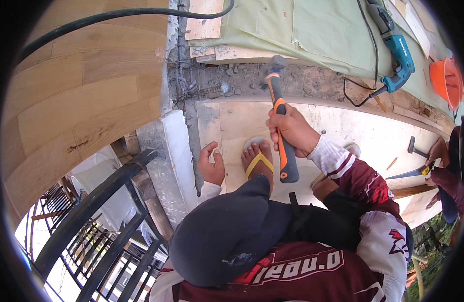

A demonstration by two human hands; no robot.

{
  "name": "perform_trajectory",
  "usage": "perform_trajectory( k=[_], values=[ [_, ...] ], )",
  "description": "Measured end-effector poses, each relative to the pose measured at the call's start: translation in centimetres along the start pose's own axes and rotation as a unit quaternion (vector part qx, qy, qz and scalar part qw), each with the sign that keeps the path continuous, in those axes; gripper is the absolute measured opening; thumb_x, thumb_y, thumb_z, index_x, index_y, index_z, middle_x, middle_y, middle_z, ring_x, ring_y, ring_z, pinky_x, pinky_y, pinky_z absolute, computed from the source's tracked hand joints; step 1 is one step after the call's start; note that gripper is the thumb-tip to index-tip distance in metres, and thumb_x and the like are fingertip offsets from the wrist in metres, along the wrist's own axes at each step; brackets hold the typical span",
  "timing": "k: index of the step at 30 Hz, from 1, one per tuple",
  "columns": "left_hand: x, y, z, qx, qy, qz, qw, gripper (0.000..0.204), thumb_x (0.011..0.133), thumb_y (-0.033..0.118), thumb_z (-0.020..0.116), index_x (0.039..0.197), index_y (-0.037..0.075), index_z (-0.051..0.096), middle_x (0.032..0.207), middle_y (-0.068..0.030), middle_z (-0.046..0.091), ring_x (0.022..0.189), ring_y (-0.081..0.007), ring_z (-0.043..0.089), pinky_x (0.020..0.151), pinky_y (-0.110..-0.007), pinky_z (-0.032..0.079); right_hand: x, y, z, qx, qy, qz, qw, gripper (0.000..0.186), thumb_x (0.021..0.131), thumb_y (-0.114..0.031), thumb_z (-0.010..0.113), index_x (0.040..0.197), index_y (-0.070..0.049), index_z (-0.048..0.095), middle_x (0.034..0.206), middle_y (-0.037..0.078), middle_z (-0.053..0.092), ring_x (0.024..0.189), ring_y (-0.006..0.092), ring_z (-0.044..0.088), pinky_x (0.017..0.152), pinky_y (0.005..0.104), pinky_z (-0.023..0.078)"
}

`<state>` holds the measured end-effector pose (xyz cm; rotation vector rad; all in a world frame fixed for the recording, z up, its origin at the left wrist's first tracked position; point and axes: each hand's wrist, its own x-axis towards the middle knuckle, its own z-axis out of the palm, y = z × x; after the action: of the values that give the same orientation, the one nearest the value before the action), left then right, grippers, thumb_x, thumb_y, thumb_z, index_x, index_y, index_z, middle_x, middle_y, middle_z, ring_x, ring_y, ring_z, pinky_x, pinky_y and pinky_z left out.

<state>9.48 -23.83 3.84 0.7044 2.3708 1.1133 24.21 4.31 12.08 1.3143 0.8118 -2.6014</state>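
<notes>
My right hand is wrapped round the orange and dark grey handle of a hammer. The hammer's metal head, blurred, is up over a broken strip of rough concrete. My left hand is beside the chipped edge of a white-sided block. Its fingers are loosely curled with the thumb apart, and nothing shows in them. Between my hands is my foot in a yellow-strapped flip-flop, on a pale board.
At the upper right a teal power drill lies with its cord on a green sheet, near an orange hard hat. Another person's hand is at the right, near a second hammer. A black metal railing stands lower left, below wood-look tiles.
</notes>
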Motion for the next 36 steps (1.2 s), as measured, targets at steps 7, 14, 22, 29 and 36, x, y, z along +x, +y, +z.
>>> perform_trajectory(
  k=[7, 14, 22, 29, 36],
  values=[
    [-0.5, 0.3, -0.1, 0.04, -0.01, 0.03, 0.999, 0.023, 0.09, 0.002, 0.058, 0.112, -0.003, 0.065, 0.109, -0.0165, 0.07, 0.103, -0.028, 0.067, 0.093, -0.038, 0.052, 0.5, -2.5, -5.3, -0.196, 0.053, -0.107, 0.973, 0.03, 0.084, -0.012, 0.061, 0.108, 0.001, 0.05, 0.069, 0.002, 0.052, 0.049, 0.0107, 0.052, 0.043, 0.0288, 0.046],
    [-0.8, -0.3, -0.6, 0.006, -0.007, -0.01, 1.0, 0.023, 0.091, 0.002, 0.06, 0.113, -0.003, 0.064, 0.111, -0.0159, 0.07, 0.103, -0.0262, 0.068, 0.093, -0.037, 0.053, -0.3, -7.8, -5.4, -0.288, 0.232, -0.231, 0.9, 0.031, 0.083, -0.012, 0.058, 0.107, 0.004, 0.049, 0.07, 0.005, 0.052, 0.049, 0.013, 0.052, 0.045, 0.0315, 0.045],
    [-1.1, 0.7, 0.5, 0.009, -0.02, 0.017, 1.0, 0.022, 0.091, 0.002, 0.06, 0.112, -0.002, 0.065, 0.109, -0.0156, 0.07, 0.101, -0.0271, 0.068, 0.092, -0.037, 0.053, -1.0, -5.8, -1.9, -0.614, 0.052, -0.15, 0.773, 0.031, 0.083, -0.015, 0.056, 0.104, 0.007, 0.051, 0.083, 0.025, 0.062, 0.077, 0.0442, 0.061, 0.079, 0.0488, 0.047],
    [-2.5, -0.6, -1.3, 0.003, 0.007, -0.028, 1.0, 0.021, 0.092, 0.003, 0.06, 0.111, -0.002, 0.065, 0.109, -0.0158, 0.07, 0.101, -0.0257, 0.068, 0.091, -0.036, 0.054, -1.9, -13.1, -5.5, -0.456, 0.221, -0.26, 0.822, 0.032, 0.084, -0.014, 0.056, 0.107, 0.008, 0.051, 0.068, 0.013, 0.053, 0.056, 0.0239, 0.055, 0.056, 0.04, 0.047],
    [-2.4, -0.1, -0.7, -0.02, -0.009, -0.026, 0.999, 0.022, 0.093, 0.003, 0.059, 0.113, -0.004, 0.065, 0.109, -0.0169, 0.071, 0.1, -0.0255, 0.069, 0.091, -0.035, 0.054, -4.1, -6.9, 3.6, -0.657, 0.035, -0.096, 0.747, 0.03, 0.081, -0.009, 0.057, 0.104, 0.008, 0.05, 0.081, 0.032, 0.063, 0.083, 0.0513, 0.062, 0.077, 0.0532, 0.047]
  ],
)
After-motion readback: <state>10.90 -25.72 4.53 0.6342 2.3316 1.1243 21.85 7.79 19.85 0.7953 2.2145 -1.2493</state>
